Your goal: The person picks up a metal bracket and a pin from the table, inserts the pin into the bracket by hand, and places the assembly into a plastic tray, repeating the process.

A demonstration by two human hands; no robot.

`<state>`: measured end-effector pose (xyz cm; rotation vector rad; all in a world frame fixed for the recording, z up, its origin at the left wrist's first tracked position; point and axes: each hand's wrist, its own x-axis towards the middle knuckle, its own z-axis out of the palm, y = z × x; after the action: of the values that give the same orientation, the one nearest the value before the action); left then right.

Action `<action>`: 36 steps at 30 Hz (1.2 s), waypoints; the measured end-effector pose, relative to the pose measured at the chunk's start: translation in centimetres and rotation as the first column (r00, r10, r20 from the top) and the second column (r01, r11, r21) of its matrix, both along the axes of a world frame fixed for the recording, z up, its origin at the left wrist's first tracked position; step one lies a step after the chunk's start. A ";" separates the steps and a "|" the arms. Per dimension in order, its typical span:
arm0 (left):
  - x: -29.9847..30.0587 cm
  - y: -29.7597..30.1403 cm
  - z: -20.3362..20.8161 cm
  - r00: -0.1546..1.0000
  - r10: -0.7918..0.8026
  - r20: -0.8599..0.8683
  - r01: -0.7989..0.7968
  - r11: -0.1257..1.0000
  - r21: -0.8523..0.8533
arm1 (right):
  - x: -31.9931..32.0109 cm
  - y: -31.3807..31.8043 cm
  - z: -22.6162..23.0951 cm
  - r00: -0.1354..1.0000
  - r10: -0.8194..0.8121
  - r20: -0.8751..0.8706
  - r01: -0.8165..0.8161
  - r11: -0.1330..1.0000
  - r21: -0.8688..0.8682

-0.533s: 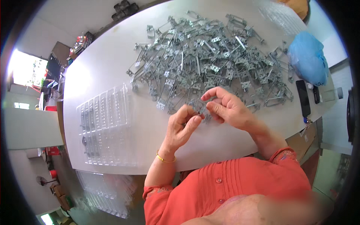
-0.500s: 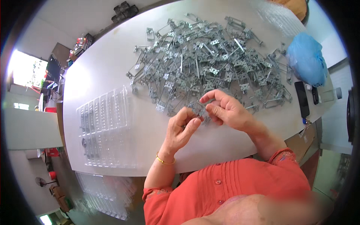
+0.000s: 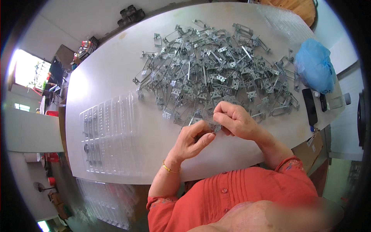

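Observation:
Over the near edge of a pile of silver metal brackets (image 3: 216,65), my two hands work close together. My left hand (image 3: 192,140), with a gold bangle at its wrist, is closed on a small metal bracket (image 3: 216,128), part of which sticks out past the fingertips. My right hand (image 3: 237,121) is closed in a pinch at the same bracket; its fingers hide most of what they grip. The brackets in the pile are thin frames with flat, holed end plates, tangled together.
On the left of the white table (image 3: 154,154) lie clear plastic trays (image 3: 112,116), a few slots holding metal parts. More clear trays (image 3: 104,201) are stacked below the table edge. A blue plastic bag (image 3: 315,65), a black phone (image 3: 310,106) and a clear bottle (image 3: 338,101) lie at the right.
My right fingers have drawn together from a more spread pose. Both hands have shifted slightly right and nearer to me, and the whole view has moved a little.

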<state>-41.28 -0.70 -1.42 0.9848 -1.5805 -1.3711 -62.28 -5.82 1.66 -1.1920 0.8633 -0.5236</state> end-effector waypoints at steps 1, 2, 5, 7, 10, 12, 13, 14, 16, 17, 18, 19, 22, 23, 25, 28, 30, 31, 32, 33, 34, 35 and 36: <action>0.1 -0.2 -0.1 0.998 -0.041 0.039 0.043 0.998 -0.048 | 0.0 0.0 -0.5 0.998 -0.047 -0.039 0.041 0.988 -0.148; 0.2 -0.5 -0.2 0.994 -0.081 0.079 0.088 0.992 -0.093 | 0.0 0.1 -0.9 0.993 -0.099 -0.072 0.074 0.953 -0.293; 0.1 -0.6 -0.2 0.998 -0.061 -0.014 0.060 0.998 -0.022 | 0.0 -0.1 -0.4 0.991 -0.099 -0.089 0.075 0.968 -0.240; 0.5 -0.7 0.0 0.997 -0.083 0.000 0.083 0.997 0.004 | 0.2 0.2 -0.1 0.993 -0.092 -0.078 0.075 0.976 -0.205; 0.0 -0.5 -0.3 0.971 -0.224 -0.087 0.215 0.972 -0.096 | 0.1 -0.4 -1.1 0.973 -0.213 -0.089 0.172 0.927 -0.333; 0.0 -0.4 0.1 0.983 -0.154 -0.100 0.155 0.988 0.001 | 0.1 -0.7 -0.6 0.969 -0.248 -0.013 0.237 0.940 -0.246; 0.0 -0.5 0.3 0.991 -0.083 -0.107 0.092 0.992 0.086 | 0.0 -0.8 -0.3 0.956 -0.287 0.061 0.294 0.942 -0.164; -0.2 -0.6 0.6 0.985 -0.010 -0.174 0.031 0.993 0.115 | -0.4 -0.9 -0.3 0.967 -0.248 0.065 0.256 0.949 -0.185; 0.6 -0.8 -0.1 0.973 0.058 -0.224 -0.021 0.986 0.167 | -0.2 -0.3 0.1 0.977 -0.201 0.073 0.211 0.962 -0.173; 0.8 -0.8 -0.2 0.954 0.127 -0.273 -0.066 0.973 0.220 | 0.0 0.0 0.3 0.985 -0.155 0.079 0.166 0.972 -0.163; 0.7 -0.8 -0.3 0.942 0.152 -0.300 -0.092 0.975 0.204 | 0.1 0.3 0.3 0.985 -0.156 0.078 0.167 0.972 -0.162; 0.6 -0.8 -0.3 0.942 0.151 -0.300 -0.091 0.975 0.204 | 0.3 0.6 0.3 0.990 -0.127 0.066 0.136 0.978 -0.158; 0.4 -0.8 -0.1 0.932 0.175 -0.316 -0.112 0.971 0.209 | 0.3 0.7 0.2 0.994 -0.097 0.042 0.102 0.981 -0.168; 0.4 -0.8 -0.2 0.934 0.172 -0.313 -0.113 0.974 0.197 | 0.3 0.7 0.2 0.995 -0.096 0.030 0.099 0.978 -0.183; 0.5 -0.9 -0.4 0.936 0.169 -0.308 -0.116 0.976 0.184 | 0.1 0.7 0.2 0.997 -0.077 0.013 0.078 0.979 -0.191; 0.5 -1.0 -0.7 0.941 0.161 -0.299 -0.117 0.980 0.159 | 0.1 0.6 0.2 0.998 -0.056 -0.015 0.052 0.981 -0.189; 0.4 -0.9 -0.6 0.946 0.164 -0.280 -0.123 0.980 0.157 | 0.3 0.6 0.4 0.998 -0.050 -0.025 0.045 0.983 -0.179; 0.4 -0.8 -0.8 0.946 0.164 -0.280 -0.124 0.980 0.157 | 0.4 0.7 0.8 0.999 -0.053 -0.011 0.051 0.991 -0.124; 0.5 -0.8 -1.1 0.976 0.137 -0.169 -0.127 0.989 0.071 | 0.6 0.7 1.0 0.998 -0.055 0.003 0.056 0.996 -0.068; 0.6 -0.8 -1.4 0.992 0.116 -0.055 -0.117 0.993 -0.015 | 0.6 0.8 1.0 0.998 -0.057 0.003 0.057 0.996 -0.069; 0.8 -0.8 -1.3 0.995 0.095 -0.024 -0.095 0.995 -0.015 | 0.7 0.9 1.0 0.998 -0.070 0.001 0.070 0.997 -0.037; 0.7 -0.7 -1.3 0.995 0.094 -0.025 -0.095 0.995 -0.016 | 0.7 0.9 0.9 0.997 -0.082 -0.001 0.082 0.997 -0.005; 0.6 -0.7 -1.2 0.992 0.114 -0.051 -0.114 0.994 0.000 | 0.6 0.8 0.9 0.997 -0.082 -0.001 0.082 0.997 -0.008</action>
<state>-40.65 -1.37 -2.64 1.0147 -1.4661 -1.3051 -61.64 -4.99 2.54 -1.1673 0.9150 -0.5936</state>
